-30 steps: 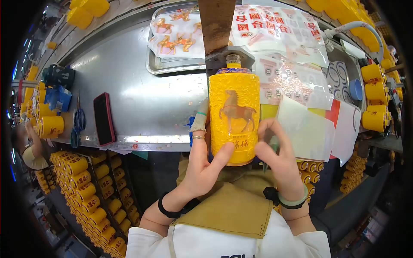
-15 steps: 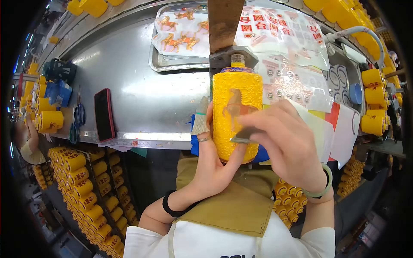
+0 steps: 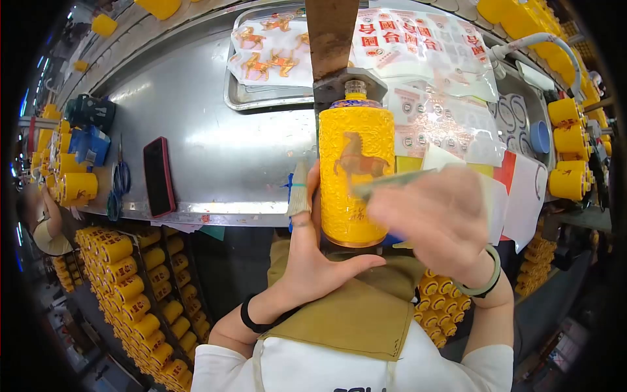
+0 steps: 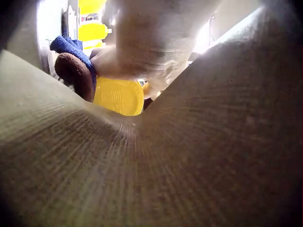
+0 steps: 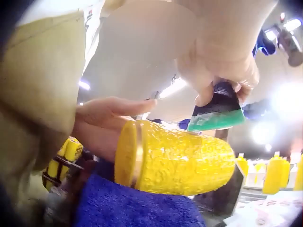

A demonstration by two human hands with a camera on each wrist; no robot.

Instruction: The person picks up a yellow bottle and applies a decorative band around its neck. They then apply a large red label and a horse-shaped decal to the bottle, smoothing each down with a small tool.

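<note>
A yellow embossed bottle [image 3: 356, 196] with a brown horse picture points its clear neck at a metal holder. Along its left side lies my left hand [image 3: 310, 258], its covered finger straight and its thumb held off the bottle; some fingers are hidden behind it. My right hand [image 3: 437, 219], blurred, pinches a flat scraper [image 3: 395, 179] over the horse. The right wrist view shows the scraper's green edge [image 5: 215, 121] at the bottle's side [image 5: 180, 158]. In the left wrist view, the bottle's base [image 4: 118, 97] appears beyond the skin.
A tray [image 3: 238, 101] with horse decals stands at the back, beside printed sheets [image 3: 424, 46]. A phone [image 3: 159, 176] and scissors [image 3: 119, 176] lie at the left. Blue cloth [image 5: 137, 205] is beneath the bottle. Yellow bottles [image 3: 127, 281] fill racks below, and a blue cup [image 3: 539, 136] stands right.
My right hand has come up from the bottle's lower right side to over its front with the scraper. My left thumb has lifted off the bottle's lower front.
</note>
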